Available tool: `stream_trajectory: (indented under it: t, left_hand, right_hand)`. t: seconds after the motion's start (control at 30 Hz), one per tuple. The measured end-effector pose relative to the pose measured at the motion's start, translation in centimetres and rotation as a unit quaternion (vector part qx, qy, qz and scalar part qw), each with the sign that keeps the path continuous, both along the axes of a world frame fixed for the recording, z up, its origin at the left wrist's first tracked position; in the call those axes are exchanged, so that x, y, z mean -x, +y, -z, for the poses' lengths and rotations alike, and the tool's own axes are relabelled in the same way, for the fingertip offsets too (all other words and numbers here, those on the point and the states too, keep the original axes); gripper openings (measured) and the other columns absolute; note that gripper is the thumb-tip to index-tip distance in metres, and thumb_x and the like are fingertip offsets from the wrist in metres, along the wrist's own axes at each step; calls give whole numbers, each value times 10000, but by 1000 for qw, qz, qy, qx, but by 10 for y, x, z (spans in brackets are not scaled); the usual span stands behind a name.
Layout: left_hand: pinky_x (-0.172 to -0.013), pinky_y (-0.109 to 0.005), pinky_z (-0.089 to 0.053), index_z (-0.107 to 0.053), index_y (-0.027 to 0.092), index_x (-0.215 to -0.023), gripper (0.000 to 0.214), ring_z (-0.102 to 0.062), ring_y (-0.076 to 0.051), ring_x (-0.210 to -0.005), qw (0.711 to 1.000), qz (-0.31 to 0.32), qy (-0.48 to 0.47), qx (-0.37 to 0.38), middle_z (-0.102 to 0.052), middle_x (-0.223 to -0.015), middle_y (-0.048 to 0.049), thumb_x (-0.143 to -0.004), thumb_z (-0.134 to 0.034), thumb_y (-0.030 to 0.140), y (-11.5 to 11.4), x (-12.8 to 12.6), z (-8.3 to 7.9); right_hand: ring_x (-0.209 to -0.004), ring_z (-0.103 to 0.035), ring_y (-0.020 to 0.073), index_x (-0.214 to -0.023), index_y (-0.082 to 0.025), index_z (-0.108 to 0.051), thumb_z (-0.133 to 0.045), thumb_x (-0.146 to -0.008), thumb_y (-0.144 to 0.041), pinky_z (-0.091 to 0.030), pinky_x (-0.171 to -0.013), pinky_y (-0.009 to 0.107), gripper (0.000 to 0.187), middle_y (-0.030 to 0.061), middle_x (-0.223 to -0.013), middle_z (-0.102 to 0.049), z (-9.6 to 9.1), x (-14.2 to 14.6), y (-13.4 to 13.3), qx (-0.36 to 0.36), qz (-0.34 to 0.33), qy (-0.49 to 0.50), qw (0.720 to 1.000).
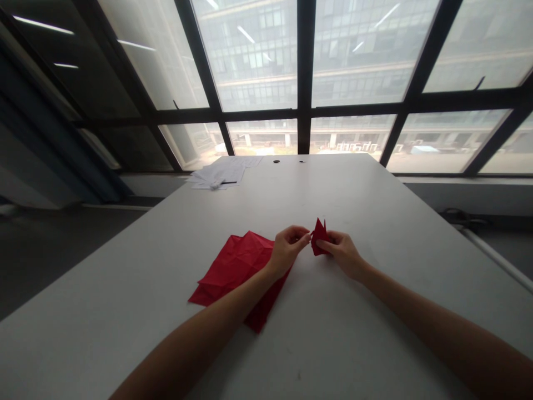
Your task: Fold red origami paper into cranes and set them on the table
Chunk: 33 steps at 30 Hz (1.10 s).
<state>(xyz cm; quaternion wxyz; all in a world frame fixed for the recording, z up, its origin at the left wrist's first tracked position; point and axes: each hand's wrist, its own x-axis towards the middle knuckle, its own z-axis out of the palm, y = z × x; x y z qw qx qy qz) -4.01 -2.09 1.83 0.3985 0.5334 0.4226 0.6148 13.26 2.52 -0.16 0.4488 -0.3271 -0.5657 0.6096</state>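
A small folded red paper figure, with pointed tips standing up, is held just above the white table. My right hand grips its right side, thumb across the front and fingers behind. At its left edge, the thumb and forefinger of my left hand pinch a small red tip; the fingertips are tiny here. Several creased red paper sheets lie in a loose pile under and beside my left wrist, and my left forearm hides part of them.
The white table stretches toward the large windows. A heap of white papers with a dark, thin pen-like object lies at its far left. A round dark hole shows near the far edge. Beyond the right edge sit dark cables.
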Motion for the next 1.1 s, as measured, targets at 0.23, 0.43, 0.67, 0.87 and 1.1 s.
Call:
stream_trajectory:
  t: [0.23,0.43,0.67,0.87,1.1]
  left_hand:
    - [-661,-253,-504,-693,148,-804,171,-604,-131,-687,999,-23,41,-25,-684,-762,-26,-756,-777,289,2,0,5]
    - [-665,-244,-505,-666,152,-856,181,-612,-132,-725,999,-24,35,-33,-671,-804,-27,-775,-766,278,1,-1,3]
    - [-704,-271,-513,-680,147,-821,184,-623,-149,-742,1000,-15,10,-11,-685,-803,-44,-760,-781,288,2,0,6]
    - [-682,-253,-503,-685,164,-956,265,-620,-135,-727,999,-25,15,-20,-670,-810,-24,-750,-793,289,0,-1,0]
    - [-687,-268,-508,-732,146,-950,287,-640,-160,-761,1000,-14,18,14,-718,-842,-62,-877,-653,412,-2,-1,-5]
  right_hand:
    - [-692,-641,167,-889,-133,-748,-849,-667,-390,-518,-661,295,353,62,-809,-733,2,2,0,2,4,10,1000]
    - [-691,-648,178,-885,-136,-747,-845,-663,-415,-527,-664,312,370,61,-806,-734,0,2,-1,-4,-1,7,1000]
    - [-690,-650,180,-861,-140,-745,-840,-670,-410,-540,-659,309,345,63,-792,-730,-3,1,-3,-10,-3,-4,1000]
    - [-694,-656,191,-847,-146,-745,-835,-659,-437,-539,-655,316,357,61,-789,-733,-5,1,-5,-19,2,-14,1000]
    - [-708,-661,189,-868,-148,-745,-832,-670,-419,-546,-677,320,347,64,-817,-739,-5,1,-5,-14,-11,2,1000]
